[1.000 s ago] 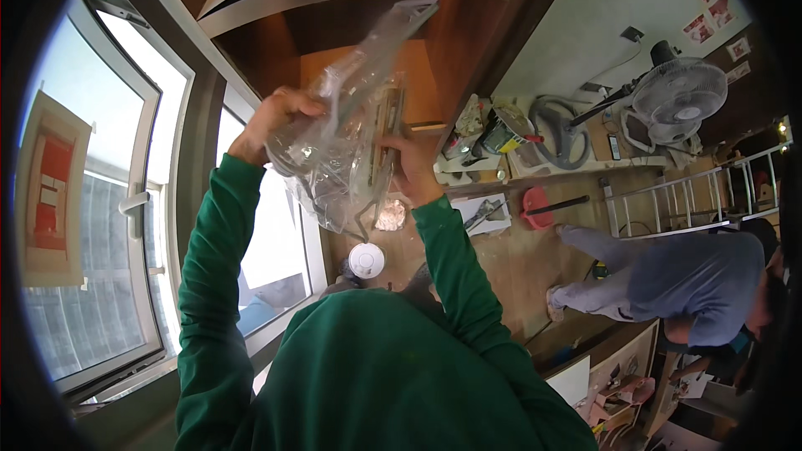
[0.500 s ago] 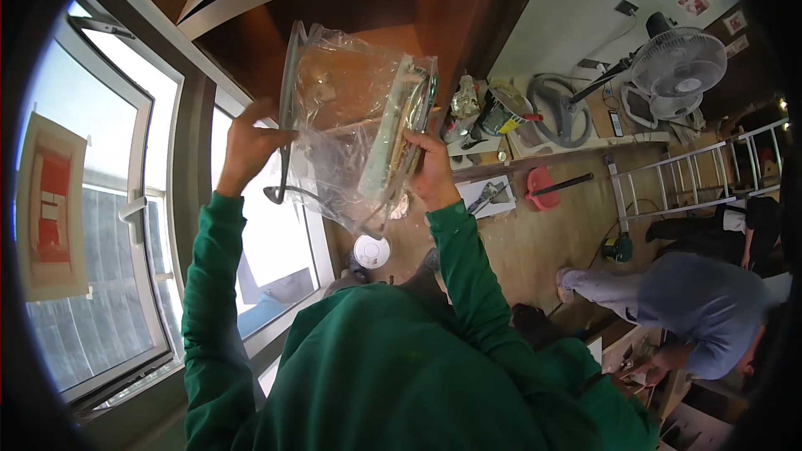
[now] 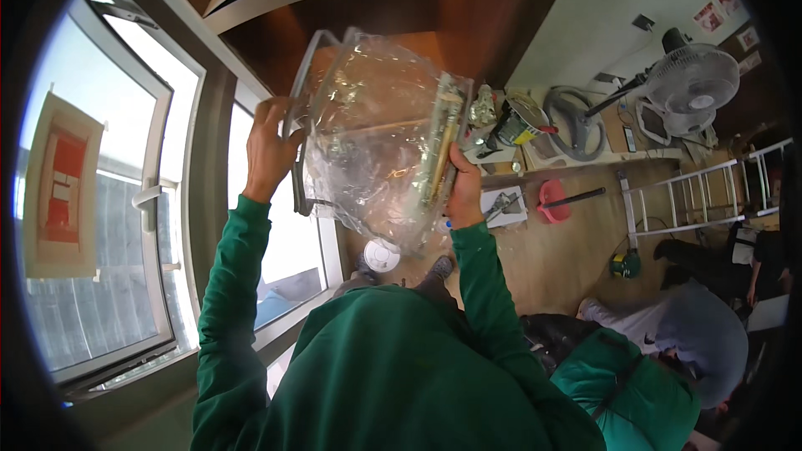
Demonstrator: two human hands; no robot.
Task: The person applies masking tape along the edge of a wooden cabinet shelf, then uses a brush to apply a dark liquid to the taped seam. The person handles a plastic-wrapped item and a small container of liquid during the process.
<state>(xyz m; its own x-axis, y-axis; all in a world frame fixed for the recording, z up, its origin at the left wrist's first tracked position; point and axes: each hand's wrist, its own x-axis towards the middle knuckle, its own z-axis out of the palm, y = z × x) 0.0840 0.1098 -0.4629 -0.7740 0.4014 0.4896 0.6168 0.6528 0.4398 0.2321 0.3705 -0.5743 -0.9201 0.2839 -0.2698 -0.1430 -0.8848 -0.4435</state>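
Observation:
Between my hands, in front of the cabinet, I hold up a metal frame wrapped in crumpled clear plastic [image 3: 376, 129]. Grey rails form its left side, and a bundle of pale and shiny strips lies along its right side under the film. My left hand [image 3: 271, 146] is closed on the left rail, fingers bent over it. On the right edge is my right hand [image 3: 464, 188], its thumb along the front and its other fingers hidden behind the frame.
An open window [image 3: 117, 225] stands at the left. To the right, a cluttered ledge [image 3: 576, 157] runs below a fan [image 3: 693, 88]. A red dustpan [image 3: 553, 200], a white round lid [image 3: 382, 255] and a ladder [image 3: 702, 188] are beyond. People bend low at the right.
The wrapped frame has turned and opened wider toward me, shifting right. My left hand has moved from its lower end up onto the rail and closed there. My view has shifted slightly.

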